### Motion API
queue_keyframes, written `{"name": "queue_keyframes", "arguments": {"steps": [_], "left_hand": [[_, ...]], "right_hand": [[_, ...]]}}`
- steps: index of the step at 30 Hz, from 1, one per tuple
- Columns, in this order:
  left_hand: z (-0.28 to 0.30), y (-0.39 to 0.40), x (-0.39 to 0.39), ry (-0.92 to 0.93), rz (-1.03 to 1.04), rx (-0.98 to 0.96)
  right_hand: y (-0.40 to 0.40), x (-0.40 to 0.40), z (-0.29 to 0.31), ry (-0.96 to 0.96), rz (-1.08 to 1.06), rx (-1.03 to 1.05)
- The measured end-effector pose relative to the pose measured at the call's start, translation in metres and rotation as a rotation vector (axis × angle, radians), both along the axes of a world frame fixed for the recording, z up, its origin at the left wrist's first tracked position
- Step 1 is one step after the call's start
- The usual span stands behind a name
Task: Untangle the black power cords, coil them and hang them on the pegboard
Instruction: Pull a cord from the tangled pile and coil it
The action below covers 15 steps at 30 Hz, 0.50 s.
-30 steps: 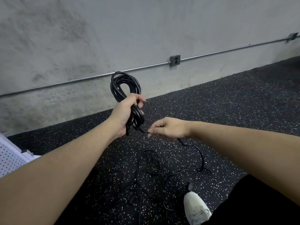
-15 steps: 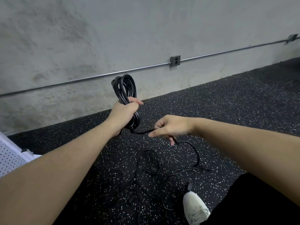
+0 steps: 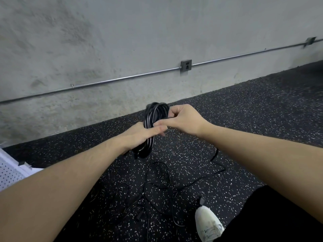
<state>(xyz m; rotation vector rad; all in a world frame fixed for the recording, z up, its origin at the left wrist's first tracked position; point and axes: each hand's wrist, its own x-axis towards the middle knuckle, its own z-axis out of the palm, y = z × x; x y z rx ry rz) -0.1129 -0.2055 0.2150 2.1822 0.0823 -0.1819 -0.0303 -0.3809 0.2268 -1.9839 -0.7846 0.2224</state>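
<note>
My left hand (image 3: 139, 136) grips a coil of black power cord (image 3: 154, 116) around its middle, held in the air above the floor. My right hand (image 3: 181, 119) pinches the loose end of that cord against the top of the coil, fingers curled beside it. The cord's tail (image 3: 215, 154) hangs from under my right forearm down to the floor. More black cords (image 3: 157, 186) lie tangled on the floor below my hands. A white pegboard (image 3: 10, 173) shows at the left edge.
Black speckled rubber flooring (image 3: 253, 110) runs to a concrete wall with a metal conduit and an outlet box (image 3: 186, 65). My white shoe (image 3: 208, 224) stands by the tangled cords.
My right hand rose from the loose cord below the coil to the coil's top, carrying the cord up. The coil and left hand moved right and tilted lower.
</note>
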Motion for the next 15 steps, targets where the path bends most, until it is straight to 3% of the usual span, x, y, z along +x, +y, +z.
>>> {"name": "queue_keyframes", "arguments": {"steps": [3, 9, 12, 15], "left_hand": [[-0.005, 0.001, 0.005, 0.029, -0.049, 0.047], [-0.01, 0.018, 0.003, 0.074, -0.057, 0.057], [-0.012, 0.021, 0.002, 0.06, -0.044, -0.013], [-0.013, 0.015, 0.003, 0.066, -0.048, -0.041]], "right_hand": [[0.001, 0.0, 0.003, 0.051, 0.014, -0.017], [-0.014, -0.004, 0.015, 0.19, 0.261, -0.112], [-0.014, -0.003, 0.016, -0.053, 0.156, -0.162], [-0.007, 0.003, 0.011, -0.319, -0.126, -0.244]]}}
